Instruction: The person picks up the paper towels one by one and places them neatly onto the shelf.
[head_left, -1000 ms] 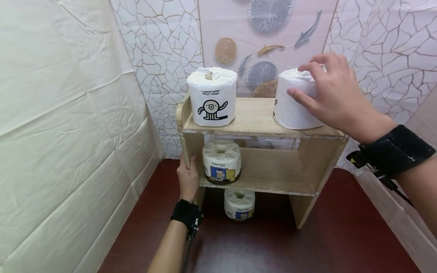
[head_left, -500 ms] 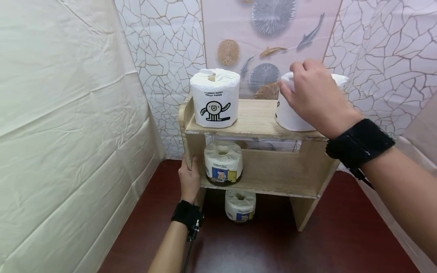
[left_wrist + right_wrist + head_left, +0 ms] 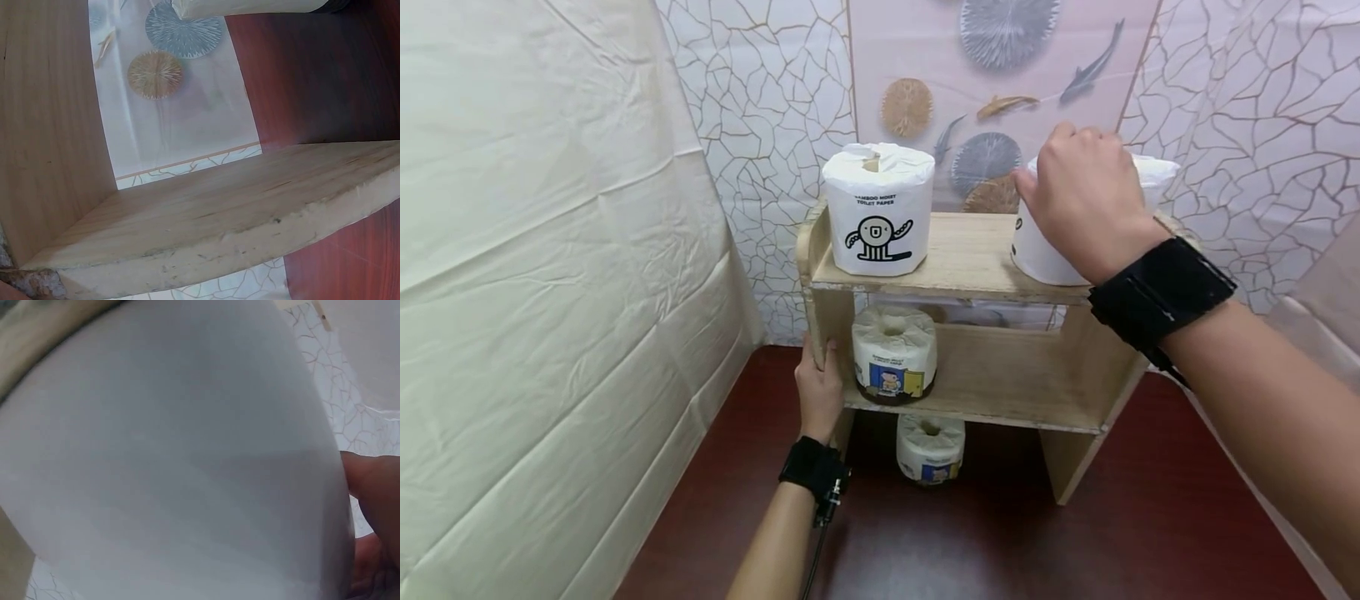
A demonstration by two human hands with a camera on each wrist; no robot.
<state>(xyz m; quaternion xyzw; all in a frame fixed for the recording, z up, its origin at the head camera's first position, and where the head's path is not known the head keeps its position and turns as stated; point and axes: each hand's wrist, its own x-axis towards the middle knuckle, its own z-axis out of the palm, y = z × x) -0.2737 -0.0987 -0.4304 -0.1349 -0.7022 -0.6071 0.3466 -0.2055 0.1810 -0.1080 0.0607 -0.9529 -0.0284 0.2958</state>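
Note:
My left hand grips the left side panel of a small wooden shelf. On the right of its top board stands a white-wrapped toilet paper roll. Over the top of that roll lies my right hand, fingers bent downward and thumb at the roll's left; the fingertips are hidden in the head view. A flap of wrapper juts out at the right. In the right wrist view the roll's plain white side fills most of the picture, with fingers against its edge.
Another white toilet paper roll with a printed figure stands at the top board's left. Below it, a roll with a blue and yellow print sits on the middle board. One more roll stands underneath, on the dark red table.
My right hand has moved left over the right-hand roll, its fingers bending down onto the top. The roll's wrapper flap now shows at the right. My left hand keeps its hold on the shelf.

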